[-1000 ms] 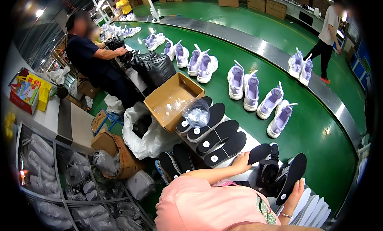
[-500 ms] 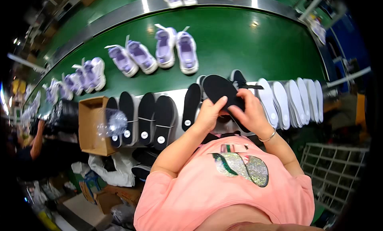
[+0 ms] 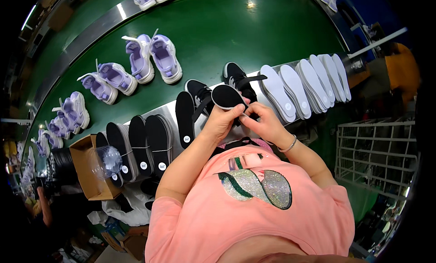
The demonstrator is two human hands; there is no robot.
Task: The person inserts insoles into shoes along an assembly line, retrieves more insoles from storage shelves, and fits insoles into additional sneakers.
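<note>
My left hand (image 3: 221, 121) and my right hand (image 3: 263, 123) meet in front of my chest, both gripping the near edge of a black insole (image 3: 226, 96) with a pale rim. Just beyond it stand two black lace-up shoes (image 3: 200, 92) (image 3: 237, 75) on the metal ledge (image 3: 170, 109). Stacks of black insoles (image 3: 146, 141) stand on edge to the left of my hands. A row of white insoles (image 3: 302, 83) leans to the right.
Pairs of lilac sneakers (image 3: 151, 57) ride the green conveyor belt (image 3: 236, 31) beyond the ledge. A cardboard box (image 3: 88, 174) with a clear plastic bag sits at lower left. A wire rack (image 3: 377, 149) stands to my right. Another person's arm (image 3: 43, 204) shows at far left.
The view has swung from the left side of the line to straight ahead. My hands came together on the black insole and hold it closer to my chest than half a second ago.
</note>
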